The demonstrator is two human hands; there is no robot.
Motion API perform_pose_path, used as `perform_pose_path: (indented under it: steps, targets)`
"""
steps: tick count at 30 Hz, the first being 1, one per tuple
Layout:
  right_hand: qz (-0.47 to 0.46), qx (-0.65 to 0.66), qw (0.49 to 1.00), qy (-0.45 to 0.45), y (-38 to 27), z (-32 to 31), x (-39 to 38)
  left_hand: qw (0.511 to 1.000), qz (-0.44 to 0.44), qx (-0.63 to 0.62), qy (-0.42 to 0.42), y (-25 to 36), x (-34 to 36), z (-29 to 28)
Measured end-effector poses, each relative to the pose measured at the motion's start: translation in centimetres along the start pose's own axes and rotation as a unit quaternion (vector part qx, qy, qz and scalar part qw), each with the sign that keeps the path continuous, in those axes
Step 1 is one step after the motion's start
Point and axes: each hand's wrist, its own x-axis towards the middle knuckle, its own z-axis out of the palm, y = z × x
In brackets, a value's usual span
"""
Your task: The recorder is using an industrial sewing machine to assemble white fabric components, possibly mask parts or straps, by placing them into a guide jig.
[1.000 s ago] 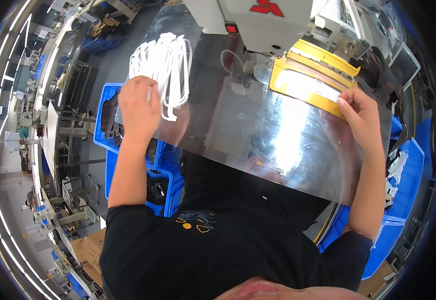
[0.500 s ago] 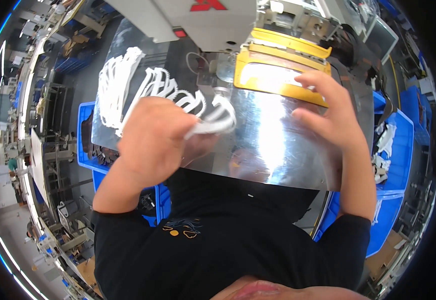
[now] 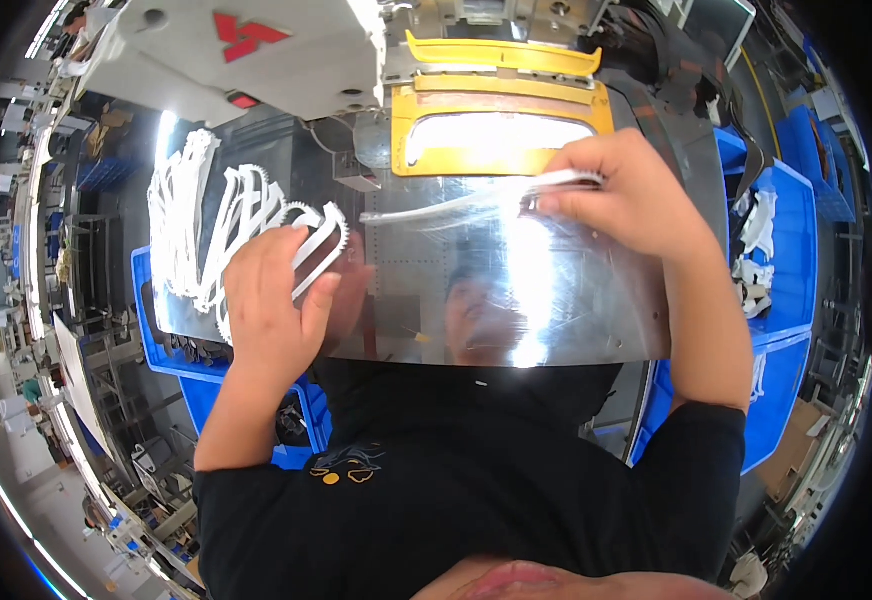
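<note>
"One white strip (image 3: 436, 211) is now in your right hand (image 3: 621, 195), pinched between thumb and fingers; its free end reaches left, near the looped strips (image 3: 328, 235) by your other hand."

"Was your right hand holding it half a second ago?"

"No. Then it was open and bare beside the yellow frame (image 3: 476, 165), while a blurred strip curved out from your left. A second ago your right fingers were at that frame's corner."

"And your left hand (image 3: 271, 305) now?"

"It has drawn back to the looped strips, which have toothed edges. Your fingers curl over them and the thumb stands apart, so the hand is open."

"What about the bundle (image 3: 181, 220)?"

"It lies farther left on the steel tabletop (image 3: 596, 320). A second ago the white strips made one mass; now the looped ones fan out toward your left hand, as they did half a second ago."

"Does the strip you hold touch the tabletop?"

"I cannot tell. It runs just below the yellow frame as you see it, and your right hand covers the frame's lower corner. The pale machine head (image 3: 226, 65) is beyond your left hand."
</note>
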Motion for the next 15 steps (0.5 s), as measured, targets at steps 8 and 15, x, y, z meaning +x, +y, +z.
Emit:
perform_pose_path:
  steps: [8,15]
  targets:
    - [0.173,0.079,0.975,0.114,2.1,-0.4,0.8,0.990,-0.026,0.061,-0.124,-2.9,1.3,2.1]
    - [0.073,0.020,0.978,0.192,5.2,-0.2,1.7,0.984,0.118,0.030,-0.132,2.8,8.5,3.5]
